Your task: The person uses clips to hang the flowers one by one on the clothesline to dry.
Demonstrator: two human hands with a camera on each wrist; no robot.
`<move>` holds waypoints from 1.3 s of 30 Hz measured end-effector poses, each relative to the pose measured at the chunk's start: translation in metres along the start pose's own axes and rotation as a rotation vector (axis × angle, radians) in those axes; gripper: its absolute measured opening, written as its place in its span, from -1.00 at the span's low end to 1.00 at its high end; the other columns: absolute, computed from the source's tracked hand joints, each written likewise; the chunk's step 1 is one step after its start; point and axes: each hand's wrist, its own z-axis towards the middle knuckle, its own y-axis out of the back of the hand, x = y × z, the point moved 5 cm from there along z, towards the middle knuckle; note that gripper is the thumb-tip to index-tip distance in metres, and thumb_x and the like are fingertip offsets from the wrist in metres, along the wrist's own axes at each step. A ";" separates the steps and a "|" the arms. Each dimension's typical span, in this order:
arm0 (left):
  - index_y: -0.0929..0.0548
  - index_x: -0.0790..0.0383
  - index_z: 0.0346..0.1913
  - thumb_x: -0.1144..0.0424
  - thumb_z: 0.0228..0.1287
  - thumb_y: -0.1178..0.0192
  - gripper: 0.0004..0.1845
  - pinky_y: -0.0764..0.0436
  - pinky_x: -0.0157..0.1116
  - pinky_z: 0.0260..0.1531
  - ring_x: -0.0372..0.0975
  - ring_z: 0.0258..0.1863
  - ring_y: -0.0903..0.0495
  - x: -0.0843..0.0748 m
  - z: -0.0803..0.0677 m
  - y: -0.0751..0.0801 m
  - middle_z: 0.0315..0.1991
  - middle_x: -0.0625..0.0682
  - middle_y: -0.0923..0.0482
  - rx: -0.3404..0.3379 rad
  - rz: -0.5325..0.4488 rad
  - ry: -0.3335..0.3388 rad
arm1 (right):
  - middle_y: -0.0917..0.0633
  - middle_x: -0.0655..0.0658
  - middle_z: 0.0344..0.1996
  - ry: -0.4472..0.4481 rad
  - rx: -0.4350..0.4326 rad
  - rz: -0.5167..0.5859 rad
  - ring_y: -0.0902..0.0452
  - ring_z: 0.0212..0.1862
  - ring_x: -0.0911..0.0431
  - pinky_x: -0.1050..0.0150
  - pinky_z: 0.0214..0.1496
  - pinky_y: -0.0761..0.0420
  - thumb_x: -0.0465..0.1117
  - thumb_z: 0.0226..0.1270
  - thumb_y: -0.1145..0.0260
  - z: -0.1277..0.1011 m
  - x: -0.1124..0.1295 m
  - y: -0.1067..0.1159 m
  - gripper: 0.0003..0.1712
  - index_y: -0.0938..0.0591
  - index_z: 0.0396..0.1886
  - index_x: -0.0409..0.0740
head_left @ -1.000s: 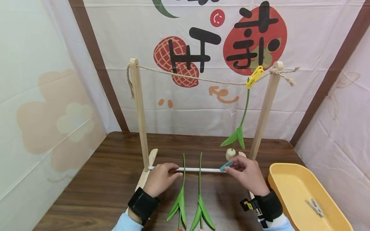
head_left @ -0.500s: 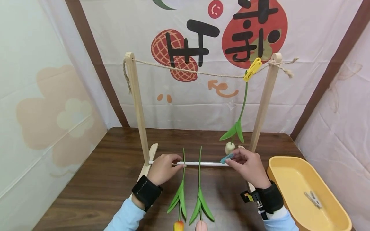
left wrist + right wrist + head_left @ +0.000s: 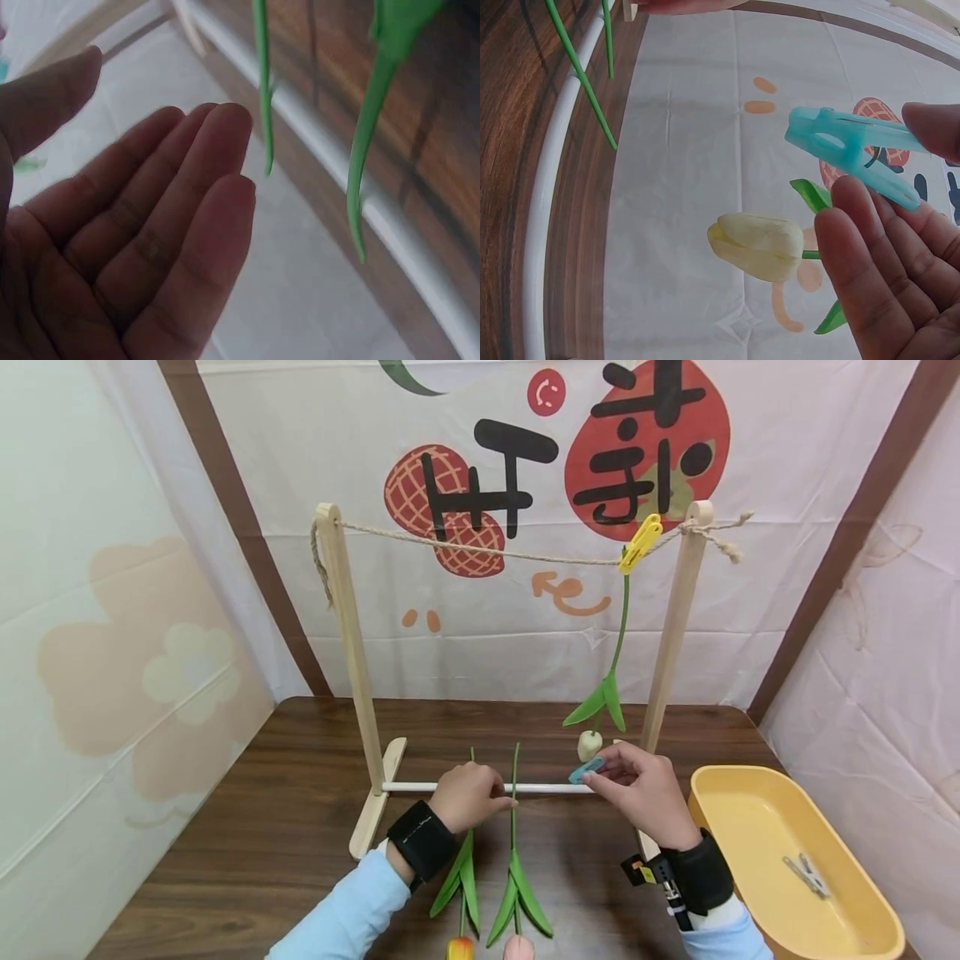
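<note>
My left hand hovers over the white rod of a wooden rack, beside the stems of two tulips lying on the table, one orange and one pink. In the left wrist view its palm is bare, the fingers straight, with two green stems just past them. My right hand pinches a blue clothespin above the rod; its fingers show with the clothespin. A white tulip hangs head down from a yellow clothespin on the rope.
The rack's two wooden posts stand on a dark wooden table. A yellow tray at the right holds one pale clothespin. Printed cloth walls close in behind and on both sides.
My left hand has slid right along the white rod, from its left end to the tulip stems. The right hand with the blue clothespin has hardly moved.
</note>
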 end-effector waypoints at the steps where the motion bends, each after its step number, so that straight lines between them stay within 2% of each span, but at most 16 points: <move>1: -0.68 0.06 -0.60 0.01 0.20 -0.36 -0.70 -0.31 -0.38 -0.70 -0.37 -0.76 -0.32 -0.001 0.002 -0.003 -0.74 -0.20 -0.42 0.018 0.013 0.009 | -0.71 -0.02 -0.49 0.002 0.000 0.003 -0.62 -0.47 0.13 0.30 -0.41 -0.61 -0.37 0.08 -0.52 0.000 0.000 0.000 -0.80 -0.66 -0.31 -0.22; 6: -0.52 0.07 -0.80 0.03 0.19 -0.38 -0.53 -0.15 -0.38 -0.76 -0.33 -0.83 -0.19 -0.007 0.008 -0.018 -0.87 -0.19 -0.21 0.094 0.055 0.057 | -0.71 0.06 -0.48 0.022 -0.004 0.027 -0.63 -0.46 0.18 0.30 -0.40 -0.62 -0.25 0.10 -0.53 0.000 0.002 0.003 -0.80 -0.67 -0.32 -0.13; 13: -0.31 0.06 -0.83 0.00 0.15 -0.40 -0.42 -0.16 -0.35 -0.76 -0.30 -0.83 -0.15 -0.009 0.014 -0.031 -0.85 -0.16 -0.09 0.141 0.110 0.141 | -0.71 0.07 -0.48 0.025 -0.003 0.052 -0.62 -0.46 0.18 0.29 -0.40 -0.62 -0.20 0.11 -0.54 -0.001 0.003 0.004 -0.79 -0.67 -0.31 -0.11; 17: -0.35 0.08 -0.81 -0.02 0.11 -0.42 -0.45 -0.27 -0.29 -0.75 -0.27 -0.80 -0.26 -0.009 0.015 -0.036 -0.81 -0.13 -0.23 0.160 0.143 0.178 | -0.71 0.06 -0.48 0.019 0.002 0.063 -0.62 -0.45 0.16 0.29 -0.38 -0.62 -0.21 0.10 -0.54 -0.001 0.003 0.004 -0.78 -0.67 -0.29 -0.13; 21: -0.41 0.08 -0.76 -0.03 0.07 -0.44 -0.50 -0.37 -0.26 -0.71 -0.25 -0.74 -0.36 -0.010 0.016 -0.038 -0.75 -0.09 -0.37 0.152 0.177 0.197 | -0.70 0.04 -0.49 0.015 -0.003 0.059 -0.62 -0.46 0.14 0.27 -0.39 -0.63 -0.26 0.09 -0.54 -0.002 0.005 0.005 -0.78 -0.67 -0.29 -0.15; 26: -0.41 0.08 -0.74 -0.01 0.08 -0.45 -0.52 -0.42 -0.24 -0.66 -0.23 -0.70 -0.41 -0.011 0.017 -0.038 -0.71 -0.07 -0.40 0.137 0.193 0.201 | -0.70 -0.01 -0.50 0.006 -0.005 0.044 -0.62 -0.47 0.12 0.25 -0.39 -0.63 -0.37 0.08 -0.52 -0.003 0.017 0.006 -0.81 -0.66 -0.32 -0.22; 31: -0.47 0.07 -0.70 0.02 0.08 -0.45 -0.58 -0.45 -0.23 -0.64 -0.23 -0.67 -0.45 -0.012 0.018 -0.040 -0.66 -0.07 -0.46 0.146 0.213 0.193 | -0.70 -0.05 -0.50 0.046 -0.001 0.052 -0.62 -0.47 0.13 0.27 -0.41 -0.62 -0.42 0.08 -0.49 -0.006 0.040 0.010 -0.82 -0.65 -0.34 -0.29; 39: -0.60 0.12 -0.59 0.06 0.05 -0.47 -0.70 -0.47 -0.20 -0.65 -0.21 -0.64 -0.50 -0.010 0.020 -0.042 -0.57 -0.02 -0.57 0.148 0.232 0.211 | -0.70 -0.08 -0.50 0.048 -0.004 0.036 -0.62 -0.48 0.12 0.27 -0.41 -0.62 -0.45 0.06 -0.49 -0.006 0.050 0.011 -0.82 -0.65 -0.34 -0.31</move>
